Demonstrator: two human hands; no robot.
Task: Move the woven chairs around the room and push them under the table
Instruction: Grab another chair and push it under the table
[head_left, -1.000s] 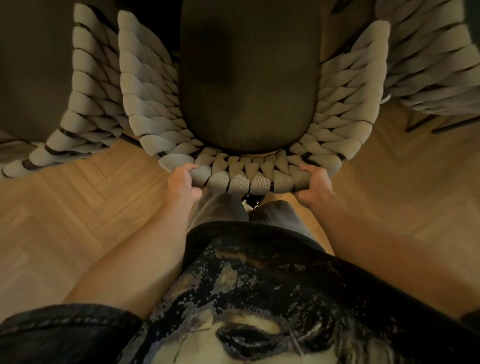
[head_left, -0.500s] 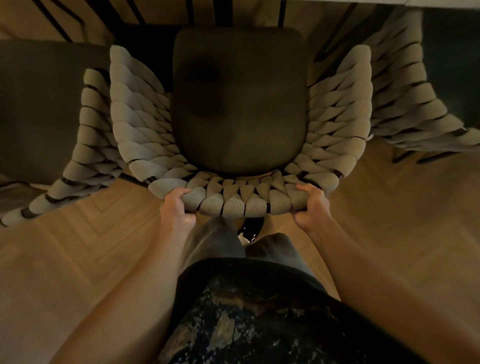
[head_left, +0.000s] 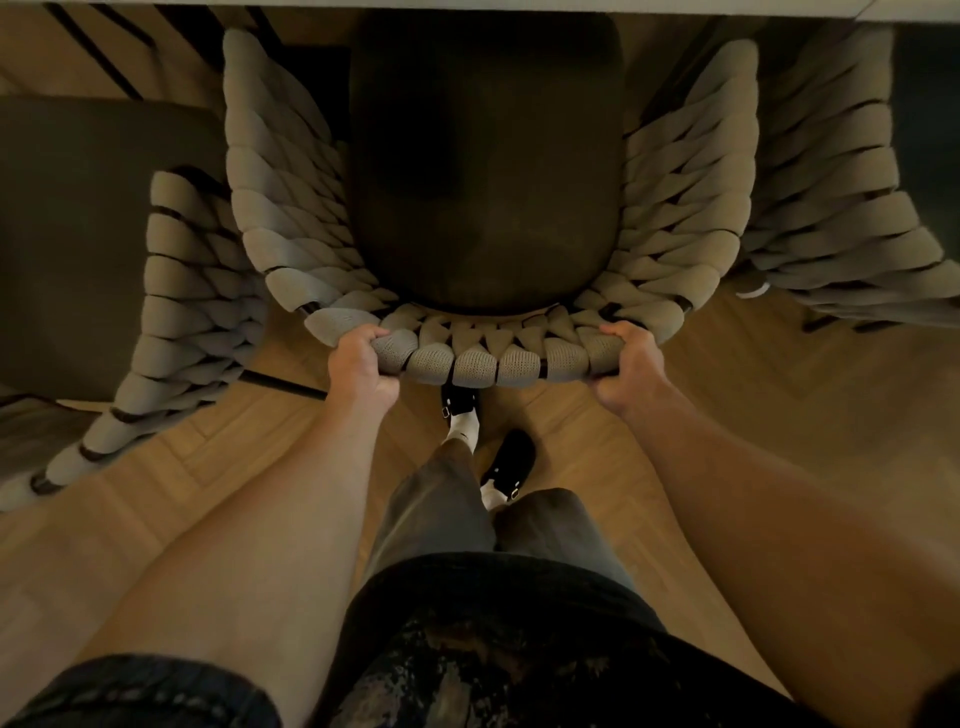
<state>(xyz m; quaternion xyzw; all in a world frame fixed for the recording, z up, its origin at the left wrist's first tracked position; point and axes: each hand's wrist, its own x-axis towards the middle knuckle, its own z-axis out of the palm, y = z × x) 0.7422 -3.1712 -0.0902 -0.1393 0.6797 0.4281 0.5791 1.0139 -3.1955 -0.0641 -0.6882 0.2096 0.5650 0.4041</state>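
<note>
Left hand (head_left: 361, 366) and right hand (head_left: 626, 364) gripped backrest rim of woven chair (head_left: 470, 364) — seat front had advanced under surface (head_left: 519, 4) edge versus earlier frames; push nearly complete, neighbouring chairs close both sides.

A herringbone wood floor (head_left: 810, 415) carries three woven chairs side by side, the middle chair (head_left: 483, 358) between its neighbours, plus the person's black shoes (head_left: 511, 457).
</note>
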